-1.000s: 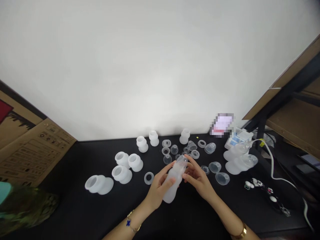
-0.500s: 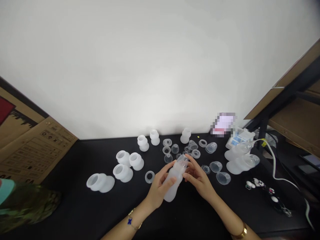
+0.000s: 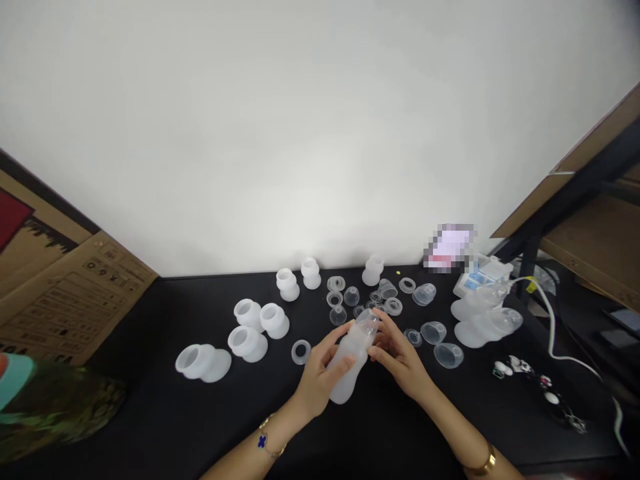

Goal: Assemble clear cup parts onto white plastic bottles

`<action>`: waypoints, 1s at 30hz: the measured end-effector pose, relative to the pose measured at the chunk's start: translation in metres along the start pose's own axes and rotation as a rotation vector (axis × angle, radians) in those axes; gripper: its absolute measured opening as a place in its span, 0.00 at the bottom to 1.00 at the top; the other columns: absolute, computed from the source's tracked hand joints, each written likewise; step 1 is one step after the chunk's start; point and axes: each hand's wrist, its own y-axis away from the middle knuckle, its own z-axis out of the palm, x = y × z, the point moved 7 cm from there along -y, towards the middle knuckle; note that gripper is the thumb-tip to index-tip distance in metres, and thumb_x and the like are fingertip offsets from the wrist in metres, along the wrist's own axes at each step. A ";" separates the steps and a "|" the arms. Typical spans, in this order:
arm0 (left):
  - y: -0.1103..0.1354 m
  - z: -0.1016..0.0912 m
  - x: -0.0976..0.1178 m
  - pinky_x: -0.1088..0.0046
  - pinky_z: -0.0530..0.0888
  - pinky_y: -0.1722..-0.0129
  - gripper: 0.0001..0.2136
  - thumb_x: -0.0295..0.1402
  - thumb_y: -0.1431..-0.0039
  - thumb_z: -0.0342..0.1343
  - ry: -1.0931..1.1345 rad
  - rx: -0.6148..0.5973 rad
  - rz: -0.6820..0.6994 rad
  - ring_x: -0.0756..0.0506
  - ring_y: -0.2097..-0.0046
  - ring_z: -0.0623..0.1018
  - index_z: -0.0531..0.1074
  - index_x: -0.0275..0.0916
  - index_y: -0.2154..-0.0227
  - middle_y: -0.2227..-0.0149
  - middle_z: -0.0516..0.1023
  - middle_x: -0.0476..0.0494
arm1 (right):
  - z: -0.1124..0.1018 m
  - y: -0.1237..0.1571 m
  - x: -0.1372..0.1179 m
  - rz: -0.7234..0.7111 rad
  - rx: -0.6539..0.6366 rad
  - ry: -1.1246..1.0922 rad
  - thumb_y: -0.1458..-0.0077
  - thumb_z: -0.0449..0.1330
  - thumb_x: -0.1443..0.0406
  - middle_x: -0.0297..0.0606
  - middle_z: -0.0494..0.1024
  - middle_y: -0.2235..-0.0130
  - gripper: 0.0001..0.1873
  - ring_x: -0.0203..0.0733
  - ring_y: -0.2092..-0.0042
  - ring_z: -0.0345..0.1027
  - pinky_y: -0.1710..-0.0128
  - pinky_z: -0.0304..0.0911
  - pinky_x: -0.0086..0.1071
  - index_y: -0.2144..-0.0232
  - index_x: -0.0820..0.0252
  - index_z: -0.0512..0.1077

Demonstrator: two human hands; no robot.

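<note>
My left hand [image 3: 320, 377] is wrapped round the body of a frosted white silicone bottle [image 3: 350, 363], held tilted above the black table [image 3: 150, 413]. My right hand [image 3: 397, 357] pinches the clear cap and ring at the bottle's neck [image 3: 369, 327]. Several bare frosted bottle bodies [image 3: 247, 340] lie to the left of my hands. Clear rings, teats and caps [image 3: 380, 297] are scattered just beyond them.
A loose clear ring [image 3: 301, 351] lies left of the bottle. Assembled bottles [image 3: 483, 323] lie at the right beside a white box [image 3: 483, 277] and a white cable [image 3: 560, 333]. Cardboard [image 3: 65, 287] leans at the left. A wooden shelf frame [image 3: 575, 193] rises at the right.
The bottle and both hands have stayed almost in place; my right fingers have shifted slightly on the cap. The view has drifted a little.
</note>
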 end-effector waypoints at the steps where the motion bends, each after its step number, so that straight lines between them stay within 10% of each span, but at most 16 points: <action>1: -0.001 0.000 0.000 0.74 0.67 0.72 0.32 0.47 0.41 0.60 0.004 -0.004 -0.002 0.46 0.71 0.75 0.64 0.35 0.38 0.70 0.79 0.43 | 0.000 0.000 -0.001 -0.004 0.001 0.012 0.38 0.61 0.58 0.42 0.70 0.43 0.33 0.43 0.58 0.71 0.62 0.70 0.36 0.35 0.41 0.56; 13: 0.004 0.000 0.008 0.76 0.62 0.74 0.33 0.44 0.36 0.56 -0.265 -0.011 0.122 0.50 0.76 0.68 0.54 0.42 0.32 0.76 0.73 0.51 | 0.014 0.003 -0.005 0.005 -0.042 -0.020 0.39 0.62 0.56 0.38 0.78 0.54 0.40 0.44 0.59 0.73 0.57 0.67 0.40 0.32 0.40 0.45; 20: 0.005 0.002 0.010 0.75 0.65 0.71 0.30 0.44 0.36 0.55 -0.318 -0.041 0.187 0.48 0.72 0.70 0.58 0.41 0.34 0.69 0.78 0.47 | 0.023 0.005 -0.013 -0.019 -0.074 -0.004 0.51 0.72 0.59 0.36 0.78 0.61 0.61 0.43 0.64 0.71 0.66 0.67 0.35 0.31 0.45 0.34; 30: 0.004 0.002 0.002 0.75 0.63 0.72 0.29 0.43 0.36 0.55 -0.251 -0.003 0.151 0.49 0.74 0.69 0.59 0.41 0.35 0.73 0.76 0.49 | 0.025 0.004 -0.010 0.026 -0.059 -0.062 0.49 0.71 0.59 0.35 0.78 0.60 0.58 0.40 0.67 0.71 0.68 0.67 0.34 0.32 0.43 0.35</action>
